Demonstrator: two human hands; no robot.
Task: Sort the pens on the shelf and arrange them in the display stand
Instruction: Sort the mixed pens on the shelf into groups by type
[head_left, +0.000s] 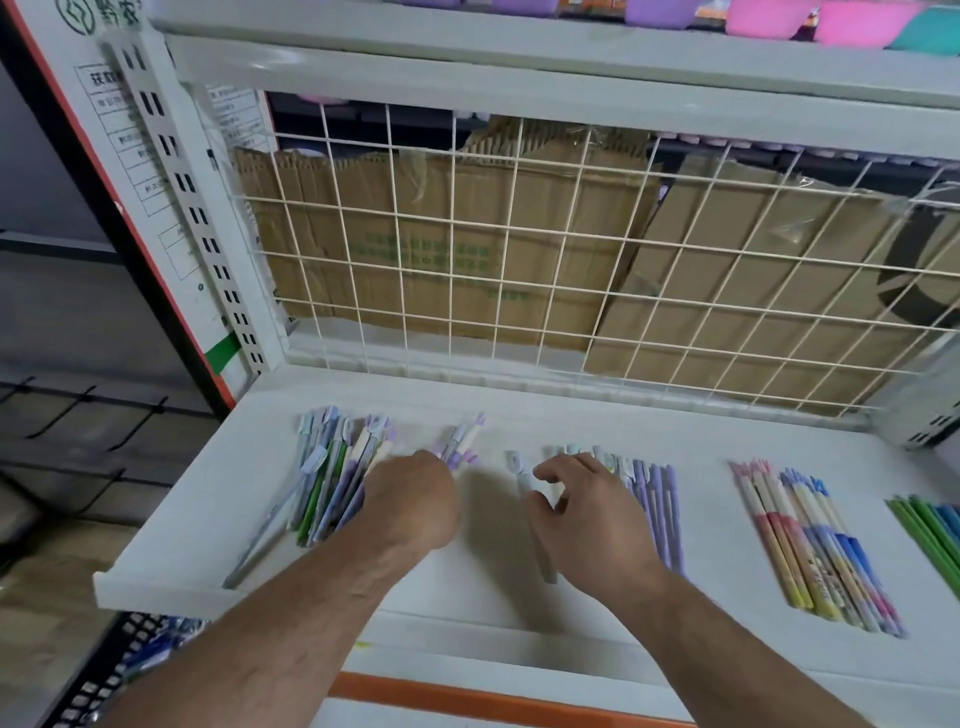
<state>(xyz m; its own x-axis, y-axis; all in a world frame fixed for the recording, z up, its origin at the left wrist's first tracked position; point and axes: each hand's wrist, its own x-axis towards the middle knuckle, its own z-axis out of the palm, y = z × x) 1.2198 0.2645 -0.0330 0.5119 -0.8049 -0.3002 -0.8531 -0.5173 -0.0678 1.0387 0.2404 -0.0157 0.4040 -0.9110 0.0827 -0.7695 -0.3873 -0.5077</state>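
A white shelf (488, 587) carries pens in groups. At its left lies a loose mixed pile of pens (324, 480) in blue, green, purple and white. My left hand (415, 499) reaches just right of that pile and grips a few purple-and-white pens (465, 441), whose capped ends stick out beyond my knuckles. My right hand (587, 514) rests curled on the left end of a neat row of purple pens (662, 504). Its thumb and fingers pinch a pale grey pen (522, 475) lying beside that row. Both hands' fingertips are partly hidden.
Further right lie a pink, yellow and blue pen group (815, 556) and green pens (930, 530) at the frame edge. A white wire grid (519, 260) backs the shelf, with cardboard boxes (363, 234) behind it. Coloured bowls (769, 18) stand on the shelf above.
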